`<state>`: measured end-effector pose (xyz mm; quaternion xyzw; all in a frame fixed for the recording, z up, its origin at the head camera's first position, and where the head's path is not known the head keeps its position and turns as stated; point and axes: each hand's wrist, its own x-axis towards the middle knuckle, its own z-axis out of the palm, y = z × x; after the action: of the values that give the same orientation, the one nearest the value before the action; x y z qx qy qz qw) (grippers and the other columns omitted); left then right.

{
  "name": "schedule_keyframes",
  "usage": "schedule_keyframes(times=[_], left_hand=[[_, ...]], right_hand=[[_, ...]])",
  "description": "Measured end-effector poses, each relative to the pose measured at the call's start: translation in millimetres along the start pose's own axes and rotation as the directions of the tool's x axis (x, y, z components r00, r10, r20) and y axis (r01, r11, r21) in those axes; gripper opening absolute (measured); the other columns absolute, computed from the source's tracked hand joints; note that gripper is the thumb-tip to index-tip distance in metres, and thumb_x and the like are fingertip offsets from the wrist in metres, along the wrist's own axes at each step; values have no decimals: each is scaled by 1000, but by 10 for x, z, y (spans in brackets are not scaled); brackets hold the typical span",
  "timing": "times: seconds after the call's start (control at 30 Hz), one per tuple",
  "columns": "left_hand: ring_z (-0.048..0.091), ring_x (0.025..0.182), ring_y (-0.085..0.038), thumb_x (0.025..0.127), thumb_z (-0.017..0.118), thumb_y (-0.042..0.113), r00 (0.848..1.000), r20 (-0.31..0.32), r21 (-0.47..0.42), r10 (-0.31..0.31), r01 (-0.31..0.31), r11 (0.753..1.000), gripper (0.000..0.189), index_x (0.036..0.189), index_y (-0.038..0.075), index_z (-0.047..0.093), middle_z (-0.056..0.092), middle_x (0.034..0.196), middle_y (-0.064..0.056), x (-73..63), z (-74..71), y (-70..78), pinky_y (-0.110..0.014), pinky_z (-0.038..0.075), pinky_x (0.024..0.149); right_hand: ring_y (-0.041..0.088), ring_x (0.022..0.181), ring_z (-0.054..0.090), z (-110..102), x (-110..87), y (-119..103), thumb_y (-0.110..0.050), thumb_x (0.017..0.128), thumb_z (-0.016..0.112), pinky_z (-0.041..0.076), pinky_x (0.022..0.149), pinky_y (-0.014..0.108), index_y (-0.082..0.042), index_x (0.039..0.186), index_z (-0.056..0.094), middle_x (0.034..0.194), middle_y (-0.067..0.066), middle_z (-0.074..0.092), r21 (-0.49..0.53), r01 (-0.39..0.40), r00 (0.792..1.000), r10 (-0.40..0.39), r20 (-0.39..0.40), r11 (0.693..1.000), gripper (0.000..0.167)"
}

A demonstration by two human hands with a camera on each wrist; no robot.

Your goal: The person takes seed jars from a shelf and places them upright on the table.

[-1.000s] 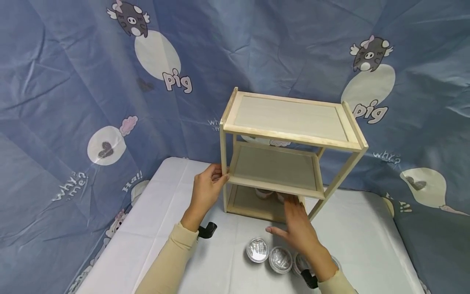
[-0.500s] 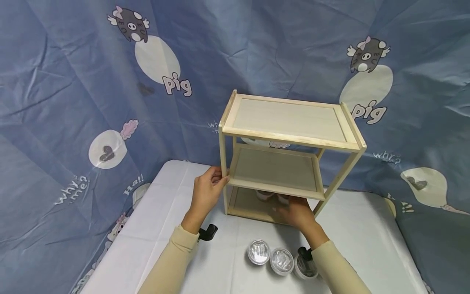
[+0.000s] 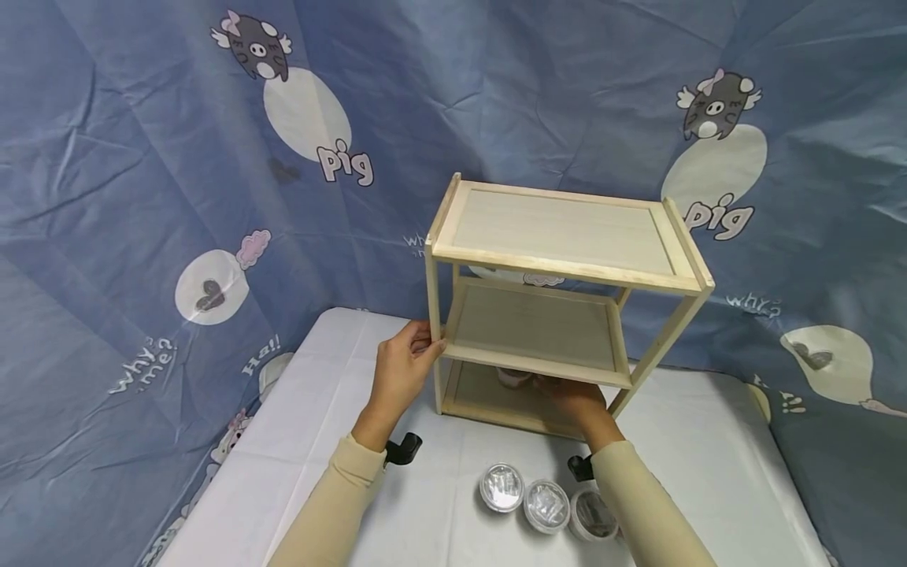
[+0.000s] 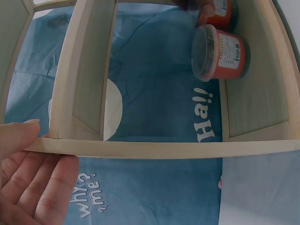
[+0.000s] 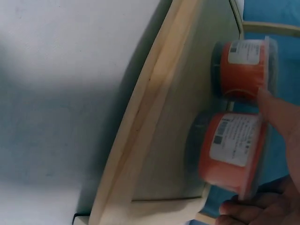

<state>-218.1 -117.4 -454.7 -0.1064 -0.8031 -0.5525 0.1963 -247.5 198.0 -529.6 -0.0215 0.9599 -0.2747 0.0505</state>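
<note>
A small wooden shelf rack (image 3: 567, 228) with three boards stands on the white-covered table. My left hand (image 3: 400, 370) grips its front left post, thumb on one side and fingers on the other. Under the middle board, my right hand (image 3: 577, 403) reaches over the bottom board. The right wrist view shows its thumb and fingers around a lidded orange tub (image 5: 229, 152) with a white label. Beside that tub, a second orange tub (image 5: 243, 70) sits on the same board. In the head view the middle board hides my right fingertips and most of the held tub.
Several clear-lidded round tubs stand in front of the rack, among them a left tub (image 3: 501, 487), a middle tub (image 3: 546, 505) and a right tub (image 3: 594, 513) partly behind my sleeve. A blue patterned curtain (image 3: 397, 94) hangs close behind the rack.
My right hand has moved from outstretched at the bottom board's front to deeper under the middle board, around a tub. My left hand stays on the post.
</note>
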Motion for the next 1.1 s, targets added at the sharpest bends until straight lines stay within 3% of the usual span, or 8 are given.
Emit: schedule_keyframes(times=[0.17,0.4,0.7,0.93,1.1], left_hand=[[76,99,-22,95,79,7,1000,-1,3,3,-3,1000,20,112,0,71,76,105,-13,-5,2,-2,-28,62,83],[76,98,-25,95,79,5,1000,-5,-4,31,-31,1000,20,112,-1,71,76,105,-14,10,-11,16,-29,63,82],[76,97,-22,95,79,7,1000,-5,16,12,-12,1000,20,112,0,71,77,105,-13,12,-5,4,-29,63,81],[76,97,-23,95,79,7,1000,3,11,5,-5,1000,20,112,0,71,77,104,-13,1,-7,5,-30,63,81],[76,97,-23,95,79,8,1000,6,18,-4,4,1000,21,113,1,72,77,105,-13,8,-9,2,-30,63,81]], right_hand=[[51,128,54,5,6,27,-41,101,68,47,106,61,7,139,54,139,32,54,20,28,998,-27,-55,999,62],[50,128,54,-8,33,22,-42,100,69,47,106,60,8,140,53,138,32,55,35,3,998,-1,-58,999,66],[48,124,57,23,41,41,-44,100,69,48,104,59,7,137,55,135,30,57,29,-12,997,14,-73,1000,65],[48,125,55,26,-32,51,-40,100,72,46,107,60,9,141,51,135,32,57,110,15,995,-4,-104,994,68],[48,129,53,24,-66,7,-36,101,72,44,110,59,6,140,54,137,30,57,146,45,991,-26,-129,988,61]])
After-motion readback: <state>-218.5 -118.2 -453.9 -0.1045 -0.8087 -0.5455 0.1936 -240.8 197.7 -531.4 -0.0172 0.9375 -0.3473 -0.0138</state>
